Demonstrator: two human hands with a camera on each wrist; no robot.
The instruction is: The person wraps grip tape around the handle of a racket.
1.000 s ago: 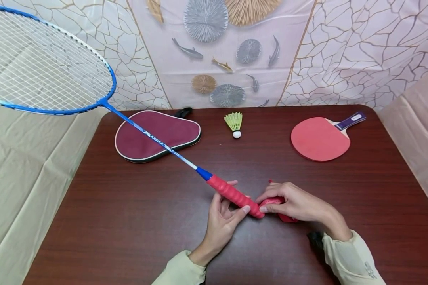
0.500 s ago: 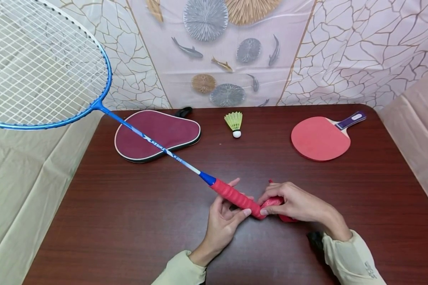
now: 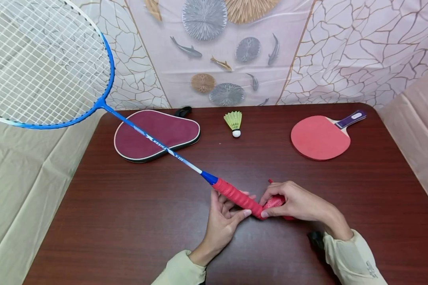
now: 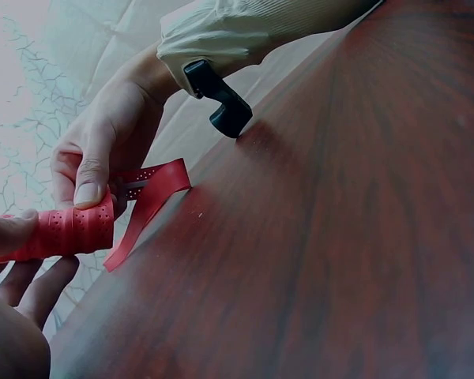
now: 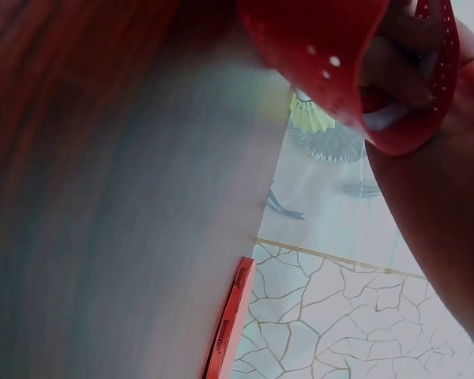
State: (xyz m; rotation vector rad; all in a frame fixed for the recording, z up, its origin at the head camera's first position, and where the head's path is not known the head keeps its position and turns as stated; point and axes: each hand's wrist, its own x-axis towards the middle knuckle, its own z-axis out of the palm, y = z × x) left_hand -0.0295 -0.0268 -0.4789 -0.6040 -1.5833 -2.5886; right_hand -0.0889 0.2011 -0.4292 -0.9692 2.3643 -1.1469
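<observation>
A blue and white badminton racket slants across the head view, its strung head at upper left. My left hand holds its red wrapped handle, thumb on the near side and fingers beneath. At the butt end my right hand pinches red perforated grip tape, its thumb tip against the handle's end. In the left wrist view a loose strip of the tape hangs in a fold beyond the handle. The right wrist view has a tape loop close to the camera, partly covering the right fingers.
Toward the back of the dark wooden table lie a maroon paddle case, a yellow shuttlecock and a red table tennis paddle. The racket's shaft passes over the case. Patterned cloth hangs behind the table.
The racket has rolled about its shaft, so its strings now face the camera more. Its handle has shifted slightly right, and the left fingers have drawn in under it. The right hand has barely moved.
</observation>
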